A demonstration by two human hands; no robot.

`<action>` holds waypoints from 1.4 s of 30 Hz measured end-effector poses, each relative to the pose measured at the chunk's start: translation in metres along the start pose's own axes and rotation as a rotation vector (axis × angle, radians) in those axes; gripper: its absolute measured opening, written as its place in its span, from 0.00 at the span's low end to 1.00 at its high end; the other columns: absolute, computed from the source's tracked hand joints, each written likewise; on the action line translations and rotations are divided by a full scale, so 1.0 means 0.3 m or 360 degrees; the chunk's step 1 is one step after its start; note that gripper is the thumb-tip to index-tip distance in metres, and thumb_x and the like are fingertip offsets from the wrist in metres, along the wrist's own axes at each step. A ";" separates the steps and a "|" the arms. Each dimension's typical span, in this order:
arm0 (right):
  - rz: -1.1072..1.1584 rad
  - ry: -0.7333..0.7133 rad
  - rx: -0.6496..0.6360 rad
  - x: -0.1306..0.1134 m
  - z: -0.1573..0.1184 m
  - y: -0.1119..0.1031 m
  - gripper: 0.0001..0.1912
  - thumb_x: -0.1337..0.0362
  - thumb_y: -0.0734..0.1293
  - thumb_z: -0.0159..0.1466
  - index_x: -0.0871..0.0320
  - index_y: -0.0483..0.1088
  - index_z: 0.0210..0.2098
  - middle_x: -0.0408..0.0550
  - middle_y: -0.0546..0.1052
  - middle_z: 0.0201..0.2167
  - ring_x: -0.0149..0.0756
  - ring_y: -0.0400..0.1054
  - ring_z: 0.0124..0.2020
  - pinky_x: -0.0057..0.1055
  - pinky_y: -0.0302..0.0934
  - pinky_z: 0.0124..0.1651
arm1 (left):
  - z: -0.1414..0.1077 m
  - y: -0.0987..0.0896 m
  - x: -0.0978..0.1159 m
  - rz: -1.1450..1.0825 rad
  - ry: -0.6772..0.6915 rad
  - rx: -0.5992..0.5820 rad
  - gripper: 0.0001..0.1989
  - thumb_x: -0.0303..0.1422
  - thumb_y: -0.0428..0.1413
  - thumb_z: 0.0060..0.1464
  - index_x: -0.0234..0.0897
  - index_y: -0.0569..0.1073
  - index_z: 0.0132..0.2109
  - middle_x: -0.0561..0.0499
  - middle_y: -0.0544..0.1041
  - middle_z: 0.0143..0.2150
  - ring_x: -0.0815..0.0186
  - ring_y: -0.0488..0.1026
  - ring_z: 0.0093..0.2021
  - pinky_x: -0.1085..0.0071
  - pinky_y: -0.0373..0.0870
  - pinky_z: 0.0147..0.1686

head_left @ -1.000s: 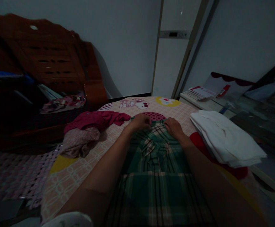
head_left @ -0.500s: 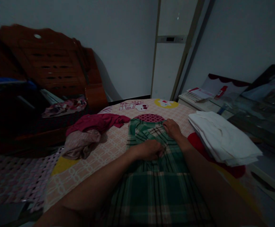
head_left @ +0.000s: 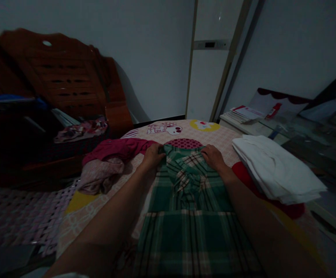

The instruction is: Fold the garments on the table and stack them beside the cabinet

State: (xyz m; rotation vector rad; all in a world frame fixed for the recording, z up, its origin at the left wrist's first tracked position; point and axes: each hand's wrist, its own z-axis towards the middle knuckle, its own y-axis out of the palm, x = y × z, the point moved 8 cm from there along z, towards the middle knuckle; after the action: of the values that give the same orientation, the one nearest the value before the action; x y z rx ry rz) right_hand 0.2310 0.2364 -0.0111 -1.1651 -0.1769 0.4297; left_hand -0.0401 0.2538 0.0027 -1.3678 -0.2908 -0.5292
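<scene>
Head view: rumpled, pale-striped green plaid garment (head_left: 188, 231), left hand (head_left: 154, 155) and right hand (head_left: 213, 156) clamped on far corners

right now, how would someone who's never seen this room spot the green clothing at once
Find the pink patterned cloth with the rounded far edge, mid-view. On it, between the dark pink clothing and the folded white cloth, lies the green clothing, with the left hand and right hand at its far end. Unlike those neighbours, it is plaid.
</scene>
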 end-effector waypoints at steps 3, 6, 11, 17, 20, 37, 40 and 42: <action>0.0029 -0.0010 0.0026 0.002 -0.003 0.002 0.09 0.67 0.61 0.66 0.59 0.74 0.39 0.55 0.74 0.38 0.43 0.65 0.42 0.35 0.59 0.46 | 0.003 0.012 -0.015 -0.0061 0.0044 -0.0073 0.20 0.29 0.59 0.49 0.34 0.75 0.51 0.47 0.79 0.47 0.62 0.74 0.45 0.68 0.70 0.48; 0.0147 0.0034 0.0071 0.022 -0.003 -0.016 0.10 0.67 0.62 0.65 0.59 0.76 0.38 0.54 0.75 0.38 0.42 0.66 0.42 0.35 0.60 0.46 | 0.005 -0.035 0.025 -0.0035 0.0061 -0.0061 0.18 0.30 0.59 0.48 0.33 0.77 0.48 0.46 0.80 0.45 0.61 0.75 0.43 0.68 0.69 0.45; 0.0411 0.0042 -0.0087 0.020 0.004 -0.121 0.10 0.70 0.64 0.61 0.59 0.77 0.37 0.51 0.78 0.38 0.39 0.70 0.42 0.33 0.61 0.48 | -0.096 -0.118 0.230 -0.0151 0.0407 -0.0321 0.09 0.34 0.55 0.54 0.33 0.78 0.36 0.51 0.78 0.31 0.66 0.73 0.32 0.74 0.64 0.33; 0.0483 -0.0118 -0.0412 -0.201 -0.128 -0.309 0.06 0.68 0.66 0.60 0.60 0.77 0.32 0.48 0.78 0.31 0.35 0.69 0.33 0.29 0.58 0.38 | -0.451 -0.043 0.392 -0.0033 0.0886 -0.1065 0.11 0.37 0.56 0.56 0.34 0.77 0.35 0.53 0.77 0.29 0.69 0.70 0.29 0.75 0.58 0.28; 0.0615 -0.0207 -0.0804 -0.321 -0.294 -0.287 0.04 0.66 0.69 0.60 0.60 0.75 0.30 0.46 0.77 0.29 0.33 0.69 0.31 0.27 0.56 0.34 | -0.548 0.001 0.358 0.0154 0.0773 -0.1061 0.13 0.40 0.60 0.53 0.36 0.76 0.40 0.51 0.78 0.34 0.65 0.73 0.33 0.73 0.58 0.29; 0.0217 -0.0100 -0.1282 -0.379 -0.471 -0.207 0.12 0.63 0.76 0.52 0.58 0.69 0.27 0.42 0.73 0.28 0.34 0.67 0.34 0.27 0.50 0.33 | -0.634 0.055 0.347 0.0406 0.0745 -0.0989 0.08 0.34 0.61 0.51 0.38 0.71 0.38 0.50 0.77 0.39 0.60 0.74 0.40 0.70 0.64 0.33; 0.0193 -0.0255 -0.1069 -0.401 -0.493 -0.237 0.09 0.67 0.74 0.54 0.59 0.70 0.31 0.46 0.74 0.32 0.36 0.67 0.37 0.28 0.53 0.38 | -0.649 0.044 0.348 0.0409 0.0728 -0.0909 0.09 0.32 0.59 0.51 0.39 0.70 0.41 0.49 0.77 0.38 0.59 0.75 0.39 0.69 0.65 0.33; 0.0165 -0.0329 -0.0923 -0.406 -0.512 -0.256 0.09 0.69 0.73 0.55 0.60 0.71 0.34 0.49 0.75 0.35 0.38 0.67 0.39 0.29 0.54 0.42 | -0.653 0.037 0.339 0.0439 0.0673 -0.0880 0.12 0.34 0.59 0.52 0.39 0.70 0.44 0.49 0.78 0.38 0.58 0.75 0.40 0.68 0.66 0.34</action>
State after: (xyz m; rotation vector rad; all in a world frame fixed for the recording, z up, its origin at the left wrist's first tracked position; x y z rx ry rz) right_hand 0.1932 0.0304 0.0094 -1.7030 -0.4428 0.6136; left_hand 0.0313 0.0445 0.0058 -1.7458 0.4148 -0.6781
